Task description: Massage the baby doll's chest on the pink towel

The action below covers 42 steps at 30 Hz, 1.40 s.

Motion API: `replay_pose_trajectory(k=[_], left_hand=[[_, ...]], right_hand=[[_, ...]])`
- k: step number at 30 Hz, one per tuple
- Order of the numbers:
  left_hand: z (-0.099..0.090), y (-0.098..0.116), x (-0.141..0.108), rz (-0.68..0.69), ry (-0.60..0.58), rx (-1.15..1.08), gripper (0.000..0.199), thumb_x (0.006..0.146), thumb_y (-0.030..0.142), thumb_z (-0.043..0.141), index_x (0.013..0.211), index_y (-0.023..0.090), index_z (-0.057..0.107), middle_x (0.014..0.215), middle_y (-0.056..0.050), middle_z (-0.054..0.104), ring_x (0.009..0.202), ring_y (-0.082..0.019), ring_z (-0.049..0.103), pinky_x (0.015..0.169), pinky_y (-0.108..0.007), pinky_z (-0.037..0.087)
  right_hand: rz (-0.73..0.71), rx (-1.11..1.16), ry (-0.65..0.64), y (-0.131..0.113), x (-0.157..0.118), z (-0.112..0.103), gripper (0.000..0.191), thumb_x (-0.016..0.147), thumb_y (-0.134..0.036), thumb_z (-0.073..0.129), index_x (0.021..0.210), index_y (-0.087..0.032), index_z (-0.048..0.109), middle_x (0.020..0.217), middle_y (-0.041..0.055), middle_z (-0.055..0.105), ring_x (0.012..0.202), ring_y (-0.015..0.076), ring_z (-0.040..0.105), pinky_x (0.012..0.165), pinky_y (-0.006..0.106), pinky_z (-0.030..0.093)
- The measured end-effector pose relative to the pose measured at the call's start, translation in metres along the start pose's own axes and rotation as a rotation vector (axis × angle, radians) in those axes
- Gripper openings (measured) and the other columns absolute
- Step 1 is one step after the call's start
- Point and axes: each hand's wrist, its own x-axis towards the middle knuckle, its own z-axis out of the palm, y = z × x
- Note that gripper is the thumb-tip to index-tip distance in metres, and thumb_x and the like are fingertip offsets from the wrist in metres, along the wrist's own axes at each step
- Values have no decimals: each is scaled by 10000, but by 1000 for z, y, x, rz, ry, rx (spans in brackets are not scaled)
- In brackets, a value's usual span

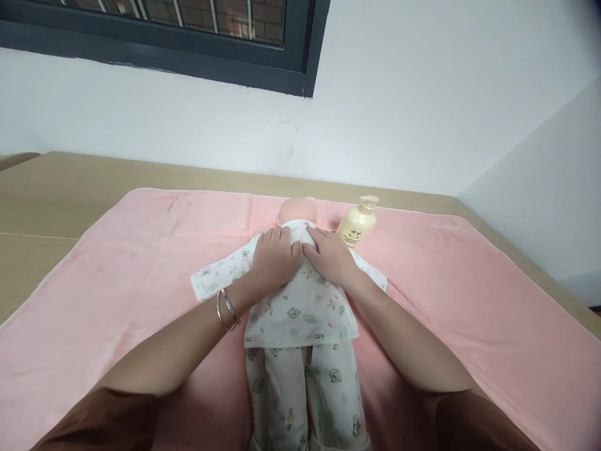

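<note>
Left hand (277, 257): fingers extended, thumb set apart from them, palm down on the upper front of a white printed shirt (300, 319). Right hand (331, 257): likewise spread and palm down on the same garment, its thumb close to the left thumb. Neither hand is closed around an object; what lies under the palms cannot be seen.

The shirt is on a doll (297, 211), laid out at the centre of the work area with its head at 12 o'clock from the hands. Sleeves extend toward 8 and 4 o'clock. Matching trousers (286, 388) run to 6 o'clock, below the shirt hem.

Two silver bangles (230, 305) circle the left wrist. Brown sleeves (107, 423) show near both elbows.

At 2 o'clock, just beside the right hand, stands a pale yellow pump bottle (359, 219), its base partly hidden by that hand.

Surface: a pink cloth (451, 300), lightly creased, spread over a wooden table (32, 210).

Room: white wall (422, 94) at 12 o'clock, bearing a thin crack (295, 129); dark window frame (188, 57) at 11, with bars and brickwork beyond.
</note>
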Motion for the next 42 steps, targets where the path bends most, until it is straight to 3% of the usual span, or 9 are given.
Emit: replay_pose_trajectory(k=[6, 12, 18, 23, 27, 32, 36, 39, 42], left_hand=[[-4, 16, -19, 44, 76, 68, 444, 982, 292, 343, 1324, 52, 495, 1373, -224, 554, 1313, -349, 488, 1114, -499, 377], [-6, -1, 1, 16, -47, -39, 328, 975, 286, 347, 1098, 111, 597, 1129, -175, 661, 1097, -298, 604, 993, -451, 467], [-3, -12, 15, -59, -83, -89, 382, 987, 359, 345, 1143, 94, 572, 1144, -181, 660, 1092, -295, 619, 959, -434, 483], [-3, 3, 0, -21, -12, 7, 360, 980, 295, 353, 1156, 76, 579, 1171, -196, 655, 1142, -325, 590, 1015, -465, 450], [-4, 12, -11, 18, 51, 56, 442, 985, 295, 343, 1310, 43, 508, 1325, -227, 582, 1284, -350, 504, 1098, -487, 389], [-7, 3, 1, -21, -93, -26, 426, 969, 289, 346, 1261, 62, 557, 1234, -194, 626, 1182, -327, 570, 1043, -454, 436], [-8, -6, 13, -102, -145, -115, 499, 942, 333, 383, 1352, 66, 486, 1324, -197, 589, 1230, -326, 553, 1036, -450, 445], [-7, -7, 16, -96, -124, -116, 424, 927, 322, 401, 1243, 85, 553, 1233, -179, 637, 1169, -317, 585, 1012, -448, 459], [-8, -3, 11, -47, -105, -66, 293, 918, 267, 401, 1039, 111, 617, 1070, -159, 676, 1057, -302, 617, 969, -434, 477]], right_hand=[[25, 38, 7, 12, 7, 1, 428, 966, -374, 403, 1313, -169, 548, 1242, 121, 652, 1106, 285, 584, 888, 341, 423], [8, 2, -2, 2, 3, 0, 374, 976, -370, 360, 1185, -173, 600, 1189, 130, 654, 1104, 279, 575, 929, 372, 406], [7, 41, -4, -2, 2, -2, 301, 964, -362, 367, 1037, -206, 614, 1067, 88, 665, 1100, 253, 568, 942, 361, 412], [35, 41, 0, 3, 3, 1, 439, 971, -383, 355, 1306, -169, 541, 1251, 123, 626, 1233, 281, 518, 1026, 401, 377], [59, 38, -21, 4, 4, 2, 436, 966, -391, 362, 1279, -159, 559, 1295, 138, 611, 1208, 292, 537, 983, 395, 400], [27, 29, -16, 3, 4, 0, 366, 974, -373, 362, 1147, -170, 613, 1193, 122, 648, 1163, 277, 555, 973, 389, 399], [13, 44, -34, 1, 2, -2, 330, 984, -368, 363, 1045, -184, 630, 1096, 105, 663, 1106, 260, 572, 937, 373, 421], [3, -20, -21, -5, -4, 0, 356, 997, -340, 337, 1098, -160, 626, 1112, 134, 653, 1105, 279, 568, 959, 403, 422], [-35, -90, 13, -7, -8, 3, 420, 1000, -308, 314, 1272, -101, 558, 1246, 189, 614, 1214, 321, 515, 1043, 454, 380]])
